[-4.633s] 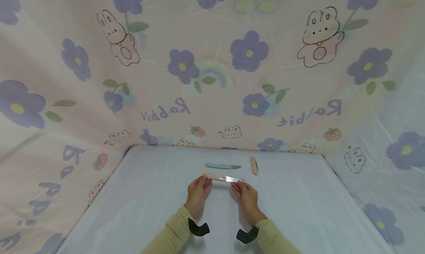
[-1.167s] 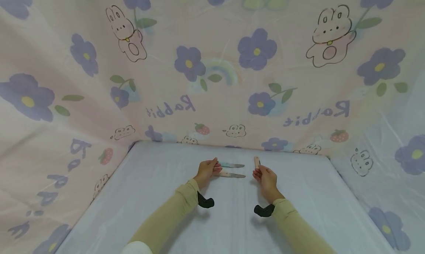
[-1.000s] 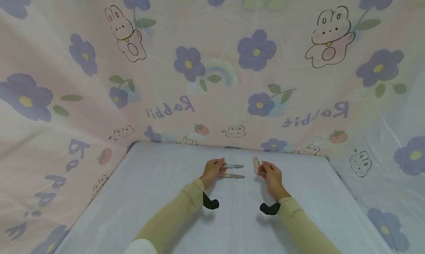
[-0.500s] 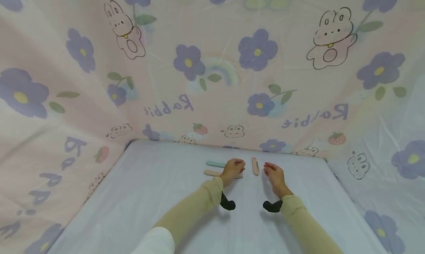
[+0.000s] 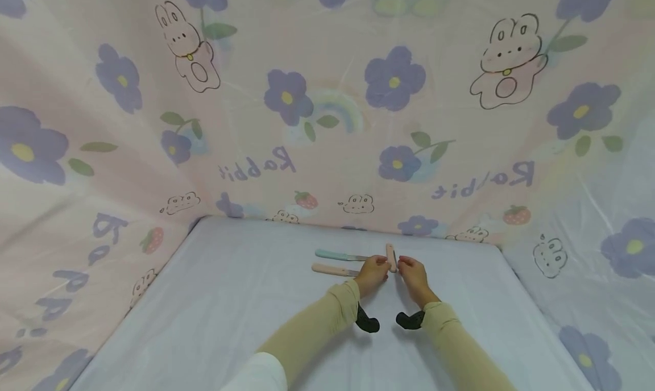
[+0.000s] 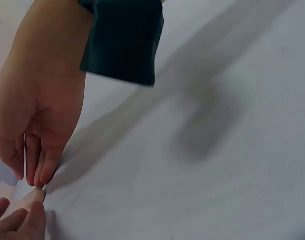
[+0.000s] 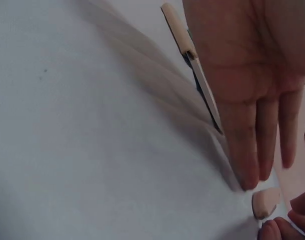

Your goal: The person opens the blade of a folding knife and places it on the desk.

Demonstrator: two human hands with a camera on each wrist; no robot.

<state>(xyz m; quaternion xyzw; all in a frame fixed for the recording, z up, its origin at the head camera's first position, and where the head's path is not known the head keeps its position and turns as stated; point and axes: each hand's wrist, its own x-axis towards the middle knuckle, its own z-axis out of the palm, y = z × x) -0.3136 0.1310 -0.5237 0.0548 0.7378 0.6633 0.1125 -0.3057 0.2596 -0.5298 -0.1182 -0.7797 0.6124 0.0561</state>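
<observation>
Upright in the head view lies a folded peach pocket knife (image 5: 391, 257), with a hand close on either side. My left hand (image 5: 372, 274) has its fingertips at the knife's left edge; in the right wrist view its fingers (image 7: 241, 145) are straight. My right hand (image 5: 415, 278) is at the right edge, fingertips close to the handle. The left wrist view shows its fingers (image 6: 45, 162) extended. Left of the hands lie two unfolded knives, one with a teal handle (image 5: 331, 255), one with a peach handle (image 5: 330, 270). My left hand partly hides the blades.
All the knives lie on a white-covered table (image 5: 245, 300). A patterned cloth (image 5: 327, 152) with flowers and rabbits rises behind it and along both sides. Black curved mounts (image 5: 367, 320) stick inward from both wrists.
Earlier both hands held the unfolded peach knife, which now lies below the teal one. My left hand has moved right past both knives, and my right hand has come back left towards the folded knife.
</observation>
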